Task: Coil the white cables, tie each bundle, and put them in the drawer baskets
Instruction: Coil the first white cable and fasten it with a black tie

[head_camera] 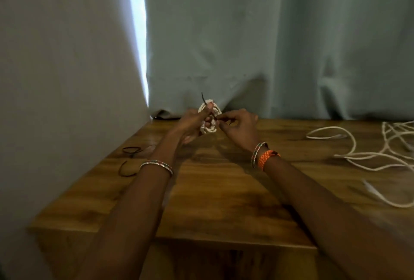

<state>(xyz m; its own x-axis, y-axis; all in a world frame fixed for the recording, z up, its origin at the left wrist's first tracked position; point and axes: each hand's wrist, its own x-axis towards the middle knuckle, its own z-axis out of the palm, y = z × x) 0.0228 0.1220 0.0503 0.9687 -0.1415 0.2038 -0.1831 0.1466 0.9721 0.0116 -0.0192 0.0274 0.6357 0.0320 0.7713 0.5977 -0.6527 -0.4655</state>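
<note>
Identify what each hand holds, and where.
Left hand grips the coiled white cable around its loops; right hand pinches one end of the dark tie wrapped on it.

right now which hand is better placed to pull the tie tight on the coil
Right. The left hand is clamped around the coiled white cable, so it is busy; the right hand already pinches one end of the dark tie beside the coil.

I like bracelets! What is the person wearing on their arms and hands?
Both arms are bare, with no sleeves. The left wrist has a thin sparkly silver bangle. The right wrist has similar silver bangles next to a braided orange band. A small ring seems to sit on a left hand finger.
</note>
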